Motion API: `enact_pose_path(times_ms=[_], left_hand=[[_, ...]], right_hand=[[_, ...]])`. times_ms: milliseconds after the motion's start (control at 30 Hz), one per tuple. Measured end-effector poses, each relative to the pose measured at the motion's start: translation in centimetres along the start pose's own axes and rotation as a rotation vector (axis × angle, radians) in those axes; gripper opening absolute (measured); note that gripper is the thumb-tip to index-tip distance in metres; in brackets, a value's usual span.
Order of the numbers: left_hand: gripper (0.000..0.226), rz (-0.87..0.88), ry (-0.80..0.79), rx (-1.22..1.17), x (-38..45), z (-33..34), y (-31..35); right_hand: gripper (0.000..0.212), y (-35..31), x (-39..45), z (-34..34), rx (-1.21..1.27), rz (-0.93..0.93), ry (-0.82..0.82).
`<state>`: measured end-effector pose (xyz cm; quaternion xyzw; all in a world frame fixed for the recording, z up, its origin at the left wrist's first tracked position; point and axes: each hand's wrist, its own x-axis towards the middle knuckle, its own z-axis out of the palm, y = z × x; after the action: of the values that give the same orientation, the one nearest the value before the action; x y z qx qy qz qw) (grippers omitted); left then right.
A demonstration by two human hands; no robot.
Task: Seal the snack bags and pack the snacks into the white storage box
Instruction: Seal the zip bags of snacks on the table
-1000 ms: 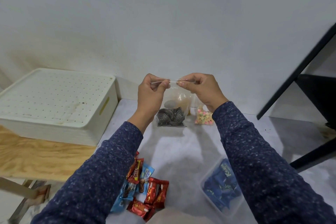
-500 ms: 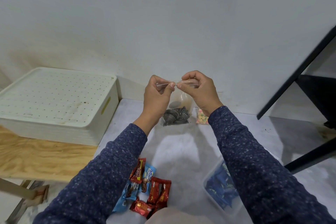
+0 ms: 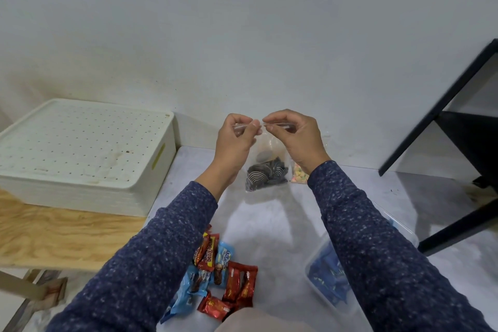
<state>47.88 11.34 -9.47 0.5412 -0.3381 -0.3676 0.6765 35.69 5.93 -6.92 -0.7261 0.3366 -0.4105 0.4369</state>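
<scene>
both hands, left hand (image 3: pixel 237 137) and right hand (image 3: pixel 292 133), pinch the top strip of a clear plastic zip bag (image 3: pixel 266 170) of dark, apparently striped cookies above the grey tabletop (image 3: pixel 269 224).

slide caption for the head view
Both hands, left hand and right hand, pinch the cookie bag top shut above the table.
</scene>
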Motion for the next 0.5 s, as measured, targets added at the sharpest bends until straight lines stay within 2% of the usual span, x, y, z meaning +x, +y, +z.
enact_pose_path(times_ms=[267, 500], left_hand=[[0.019, -0.02, 0.145, -0.014, 0.4, -0.3, -0.2], [0.023, -0.026, 0.126, -0.026, 0.7, -1.0, 0.0]], right_hand=[[0.021, 0.1, 0.1, 1.0, -0.09, -0.025, 0.011], [0.019, 0.1, -0.1, 1.7, -0.104, -0.021, 0.046]])
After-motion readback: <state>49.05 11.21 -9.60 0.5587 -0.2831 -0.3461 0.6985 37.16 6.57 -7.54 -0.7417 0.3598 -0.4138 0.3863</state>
